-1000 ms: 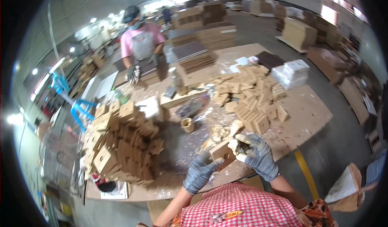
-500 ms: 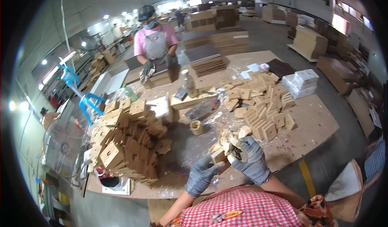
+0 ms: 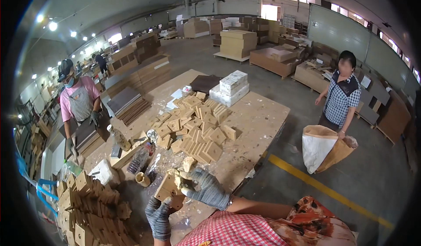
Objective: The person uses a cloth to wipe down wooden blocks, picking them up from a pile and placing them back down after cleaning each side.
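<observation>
Right of one tan cup (image 3: 142,180), our left hand (image 3: 158,219) grips one wooden block (image 3: 165,188) and our right hand (image 3: 209,188) pinches one pale wad (image 3: 178,179) against it; one block pile (image 3: 90,208) stands left of the cup, one loose pile (image 3: 199,125) beyond; one yellow badge (image 3: 205,243), on our side of the cup, shows lettering partly cut off

Matt, seemingly wooden block (image 3: 167,187), knitted cloth gloves (image 3: 213,190)
</observation>
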The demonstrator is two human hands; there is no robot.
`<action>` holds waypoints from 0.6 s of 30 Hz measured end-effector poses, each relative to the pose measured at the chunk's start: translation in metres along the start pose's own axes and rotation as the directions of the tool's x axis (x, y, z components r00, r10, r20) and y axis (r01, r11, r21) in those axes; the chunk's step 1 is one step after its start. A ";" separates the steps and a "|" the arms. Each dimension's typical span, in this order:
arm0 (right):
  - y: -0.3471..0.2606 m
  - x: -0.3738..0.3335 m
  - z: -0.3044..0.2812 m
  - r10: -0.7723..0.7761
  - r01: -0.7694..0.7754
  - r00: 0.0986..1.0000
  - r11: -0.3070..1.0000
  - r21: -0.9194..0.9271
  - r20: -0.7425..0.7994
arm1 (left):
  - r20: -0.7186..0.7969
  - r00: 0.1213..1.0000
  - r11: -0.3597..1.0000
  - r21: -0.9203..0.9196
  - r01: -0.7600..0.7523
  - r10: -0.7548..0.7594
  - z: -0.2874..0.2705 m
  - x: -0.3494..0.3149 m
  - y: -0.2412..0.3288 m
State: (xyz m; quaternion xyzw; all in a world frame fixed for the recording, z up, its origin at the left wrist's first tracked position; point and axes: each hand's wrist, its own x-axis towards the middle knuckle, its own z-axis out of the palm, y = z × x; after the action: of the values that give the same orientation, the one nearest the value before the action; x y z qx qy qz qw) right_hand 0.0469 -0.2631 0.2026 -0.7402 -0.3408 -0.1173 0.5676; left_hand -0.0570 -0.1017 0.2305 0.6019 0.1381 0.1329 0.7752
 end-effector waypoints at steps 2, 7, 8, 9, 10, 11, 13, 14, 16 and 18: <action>0.002 -0.011 0.000 0.040 -0.040 0.999 0.999 0.010 0.031 | -0.027 0.998 0.998 -0.023 -0.052 0.051 -0.001 0.002 0.003; 0.005 -0.020 -0.005 0.043 -0.046 0.996 0.998 0.030 0.080 | -0.010 1.000 0.995 -0.104 -0.005 0.004 -0.006 0.001 0.002; 0.004 -0.018 -0.004 0.011 -0.011 0.998 1.000 -0.005 0.066 | 0.000 1.000 0.990 -0.138 0.012 -0.013 -0.008 0.000 0.000; 0.002 -0.017 -0.004 -0.021 0.023 0.998 0.999 -0.041 0.054 | -0.005 1.000 0.990 -0.138 0.011 -0.012 -0.012 -0.001 -0.002; 0.000 -0.016 -0.004 -0.024 0.026 0.998 0.999 -0.039 0.058 | 0.023 0.999 0.992 -0.123 0.029 -0.026 -0.017 -0.001 -0.003; -0.002 -0.015 -0.004 -0.008 0.011 0.997 0.999 -0.039 0.078 | 0.050 0.998 0.993 -0.108 0.047 -0.042 -0.021 -0.001 -0.004; -0.003 -0.013 -0.003 0.006 -0.002 0.994 0.999 -0.032 0.107 | 0.053 0.993 0.991 -0.075 0.107 -0.103 -0.028 0.000 -0.004; -0.002 -0.011 -0.001 0.027 -0.028 0.987 1.000 0.004 0.159 | 0.059 0.984 0.985 -0.040 0.169 -0.167 -0.032 -0.002 -0.004; 0.001 -0.010 0.005 0.042 -0.057 0.972 0.997 0.058 0.229 | 0.049 0.975 0.975 -0.042 0.219 -0.217 -0.037 -0.006 0.001; 0.015 -0.011 0.017 -0.002 0.013 0.968 0.999 -0.044 0.251 | 0.037 0.973 0.971 -0.059 0.230 -0.229 -0.045 -0.012 -0.004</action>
State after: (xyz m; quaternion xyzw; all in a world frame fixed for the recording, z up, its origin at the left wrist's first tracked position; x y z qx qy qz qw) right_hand 0.0447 -0.2534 0.1800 -0.7605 -0.4099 -0.0325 0.5026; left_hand -0.0852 -0.0664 0.2166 0.5592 0.1910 0.0377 0.8059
